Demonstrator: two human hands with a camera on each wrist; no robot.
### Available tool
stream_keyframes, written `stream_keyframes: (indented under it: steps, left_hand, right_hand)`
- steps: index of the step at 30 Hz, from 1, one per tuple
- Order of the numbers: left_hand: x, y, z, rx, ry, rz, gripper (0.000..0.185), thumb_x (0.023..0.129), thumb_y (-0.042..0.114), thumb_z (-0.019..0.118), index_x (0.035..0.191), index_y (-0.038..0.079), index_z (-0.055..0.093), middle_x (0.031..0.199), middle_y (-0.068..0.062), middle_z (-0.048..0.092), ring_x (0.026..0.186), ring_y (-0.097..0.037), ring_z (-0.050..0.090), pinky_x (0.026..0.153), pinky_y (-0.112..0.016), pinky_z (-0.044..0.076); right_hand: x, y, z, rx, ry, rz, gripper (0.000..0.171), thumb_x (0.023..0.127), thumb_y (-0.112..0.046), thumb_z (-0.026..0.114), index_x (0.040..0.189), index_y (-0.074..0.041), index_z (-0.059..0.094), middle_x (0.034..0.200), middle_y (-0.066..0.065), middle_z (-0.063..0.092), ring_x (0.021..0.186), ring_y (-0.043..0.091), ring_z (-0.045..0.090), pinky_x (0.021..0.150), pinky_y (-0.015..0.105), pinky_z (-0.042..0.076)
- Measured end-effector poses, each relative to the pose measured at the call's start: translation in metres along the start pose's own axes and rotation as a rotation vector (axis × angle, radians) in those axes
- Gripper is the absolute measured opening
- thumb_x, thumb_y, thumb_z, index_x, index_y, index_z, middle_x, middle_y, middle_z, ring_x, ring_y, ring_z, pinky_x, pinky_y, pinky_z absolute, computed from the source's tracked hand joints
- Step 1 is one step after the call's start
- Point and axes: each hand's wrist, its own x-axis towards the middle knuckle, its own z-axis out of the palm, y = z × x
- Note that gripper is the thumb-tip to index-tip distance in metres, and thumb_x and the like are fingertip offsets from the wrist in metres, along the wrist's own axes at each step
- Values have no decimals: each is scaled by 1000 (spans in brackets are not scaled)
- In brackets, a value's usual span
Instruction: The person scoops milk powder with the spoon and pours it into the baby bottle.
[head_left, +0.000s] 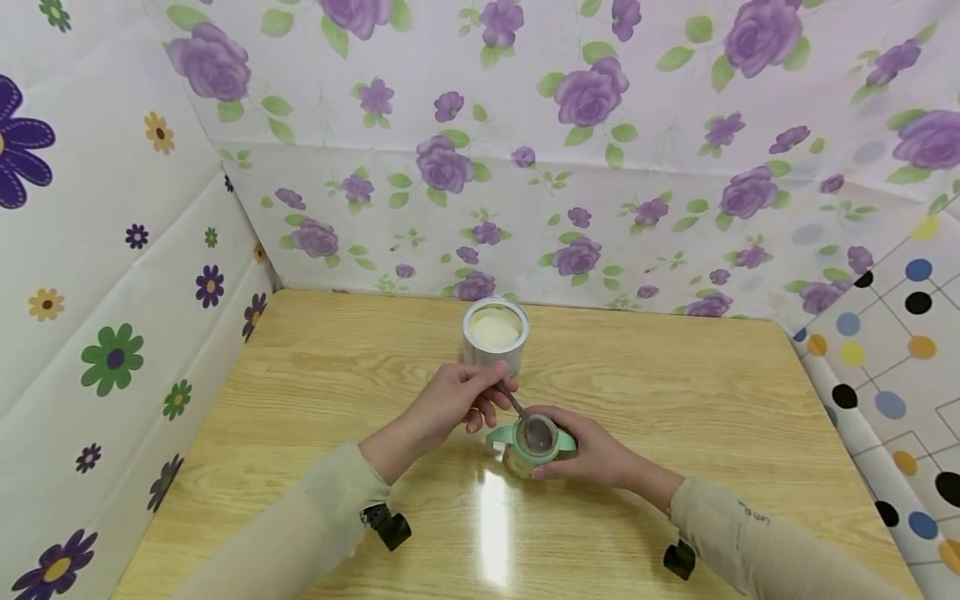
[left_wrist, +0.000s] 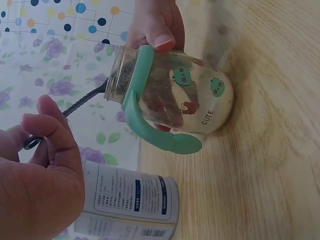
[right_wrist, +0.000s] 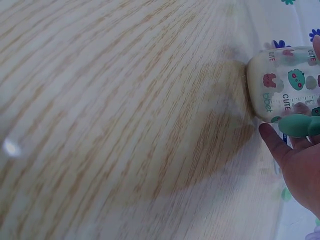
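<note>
My left hand (head_left: pixel 444 407) pinches the handle of a dark metal spoon (head_left: pixel 514 402), whose bowl is at the open mouth of a clear baby bottle (left_wrist: pixel 187 100). The bottle has a green collar with two side handles and printed cartoon figures. A pale layer shows in its bottom. My right hand (head_left: pixel 596 450) grips the bottle from the right side, with the thumb near the front in the head view. In the left wrist view the bottle stands upright on the table. Behind my left hand stands an open tin (head_left: pixel 491 354) holding cream-coloured powder (head_left: pixel 495 327).
The wooden tabletop (head_left: pixel 660 383) extends on both sides of the hands. A floral cloth (head_left: pixel 517 192) hangs behind its far edge, and patterned sheets (head_left: pixel 112 292) flank it at left and right. The tin stands between the hands and the back edge.
</note>
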Motion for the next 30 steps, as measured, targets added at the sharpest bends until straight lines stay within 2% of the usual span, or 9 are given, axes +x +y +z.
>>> stream_keyframes:
  steps: [5,12,18,25,28,30]
  left_hand:
    - [0,-2,1,-33,-10,-8,47,112,41,59,116,-3,75,86,-2,74,62,-11,63,50,-19,43]
    - [-1,1,0,-45,-39,8,43,113,38,57,118,-1,75,88,-3,75,64,-10,63,51,-19,44]
    - [-3,7,-11,-19,-132,66,40,114,31,55,122,-3,74,90,-5,73,64,-11,62,50,-20,43]
    - [-9,23,-25,-5,-229,103,39,114,23,52,121,-8,74,87,-4,70,63,-11,59,48,-21,43]
    - [-10,35,-31,-10,-221,120,40,113,22,50,120,-11,72,86,-5,69,62,-11,59,48,-21,42]
    - [-10,43,-36,-14,-192,131,40,113,22,50,120,-11,71,86,-5,70,61,-11,58,47,-21,42]
  right_hand:
    - [0,1,1,1,0,2,81,86,-32,93,156,-29,53,147,-6,63,130,17,62,110,36,49]
    - [0,3,1,-17,9,-7,79,88,-32,92,155,-24,54,144,-2,65,128,17,63,108,36,50]
    - [0,2,0,-2,5,-9,80,87,-33,93,156,-21,54,142,-2,67,127,17,64,109,36,49]
    - [1,0,0,-13,4,-8,80,88,-33,92,156,-23,53,145,-3,65,131,17,62,111,38,48]
    - [0,0,0,-22,7,-7,81,88,-33,92,157,-22,53,146,0,65,132,21,62,111,36,49]
    - [0,0,1,-17,7,-6,81,88,-32,92,158,-19,53,147,1,64,133,24,62,111,36,48]
